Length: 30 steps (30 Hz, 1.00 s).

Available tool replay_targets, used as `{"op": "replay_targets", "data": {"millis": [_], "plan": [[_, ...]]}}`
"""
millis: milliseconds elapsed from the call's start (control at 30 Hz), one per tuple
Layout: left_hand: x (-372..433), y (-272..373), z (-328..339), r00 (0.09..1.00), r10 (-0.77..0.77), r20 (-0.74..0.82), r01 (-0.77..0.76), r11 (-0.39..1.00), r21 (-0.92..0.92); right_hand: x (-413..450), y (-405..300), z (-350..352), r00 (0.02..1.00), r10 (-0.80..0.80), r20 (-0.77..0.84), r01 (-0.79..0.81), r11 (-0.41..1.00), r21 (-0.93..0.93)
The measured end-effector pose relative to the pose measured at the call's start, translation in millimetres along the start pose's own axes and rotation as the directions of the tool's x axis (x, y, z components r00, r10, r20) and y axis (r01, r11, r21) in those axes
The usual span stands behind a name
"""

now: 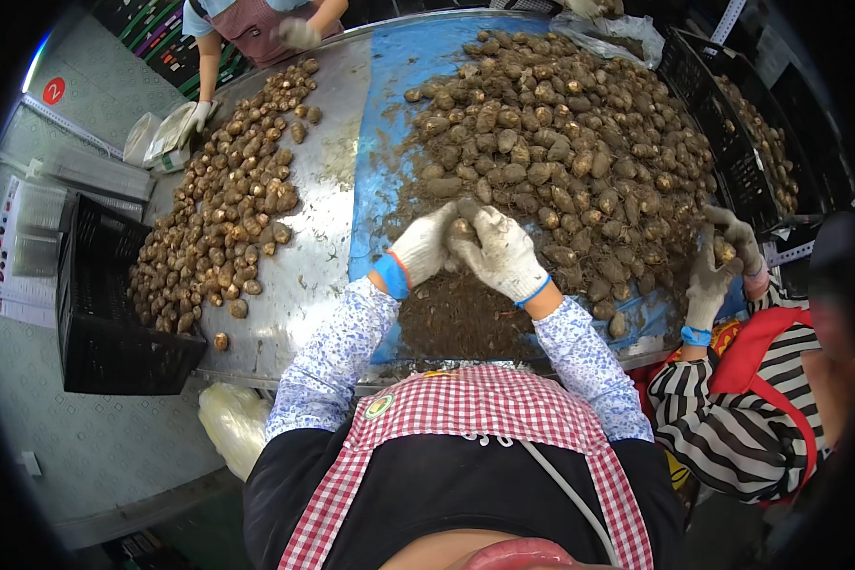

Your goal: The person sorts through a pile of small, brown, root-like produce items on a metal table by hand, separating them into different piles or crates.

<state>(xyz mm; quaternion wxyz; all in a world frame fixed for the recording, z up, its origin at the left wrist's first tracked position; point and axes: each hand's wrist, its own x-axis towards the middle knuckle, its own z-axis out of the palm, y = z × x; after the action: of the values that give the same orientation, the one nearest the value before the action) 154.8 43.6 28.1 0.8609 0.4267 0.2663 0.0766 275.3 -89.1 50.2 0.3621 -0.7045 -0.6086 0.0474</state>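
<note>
My left hand [425, 244] and my right hand [497, 249], both in off-white knit gloves soiled at the fingertips, meet above the blue sheet. Between their fingers is a small brown taro corm [462, 228], gripped by both. Just beyond lies a large heap of hairy, soil-covered taro corms [541, 142]. Loose soil and root fibres [463, 320] cover the sheet below my hands. Left of the sheet, on bare metal, cleaner taro corms [221, 206] are spread out.
A black plastic crate [128, 360] stands at the left edge of the metal table [320, 235]. Another black crate [737, 142] with corms is at the right. One gloved co-worker [741, 399] handles a corm on my right; another person [256, 28] stands across the table.
</note>
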Motion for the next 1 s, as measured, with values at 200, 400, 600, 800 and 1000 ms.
{"op": "replay_targets", "data": {"millis": [200, 400, 600, 800, 1000], "plan": [[11.3, -27.2, 14.4, 0.759, 0.650, -0.031, -0.482, 0.594, 0.644, -21.0, 2.4, 22.3, 0.951, -0.139, -0.275, 0.160, 0.985, 0.056], [-10.6, -32.1, 42.0, 0.953, 0.012, -0.303, 0.045, 0.983, 0.179, -45.4, 10.9, 31.4, 0.884, -0.163, -0.439, 0.184, 0.983, 0.007], [-15.0, -35.0, 66.9, 0.706, 0.702, 0.095, -0.126, -0.008, 0.992, -39.5, 28.6, 42.1, 0.883, -0.089, -0.460, 0.026, 0.990, -0.141], [-39.1, 4.0, 71.1, 0.442, 0.674, 0.592, -0.473, -0.386, 0.792, -42.5, -19.6, 8.9, 0.652, 0.475, 0.591, -0.519, -0.289, 0.805], [-17.6, 1.5, 90.4, 0.943, -0.074, -0.325, 0.098, 0.994, 0.057, -32.6, -17.2, -6.4, 0.965, 0.212, -0.157, -0.233, 0.964, -0.129]]}}
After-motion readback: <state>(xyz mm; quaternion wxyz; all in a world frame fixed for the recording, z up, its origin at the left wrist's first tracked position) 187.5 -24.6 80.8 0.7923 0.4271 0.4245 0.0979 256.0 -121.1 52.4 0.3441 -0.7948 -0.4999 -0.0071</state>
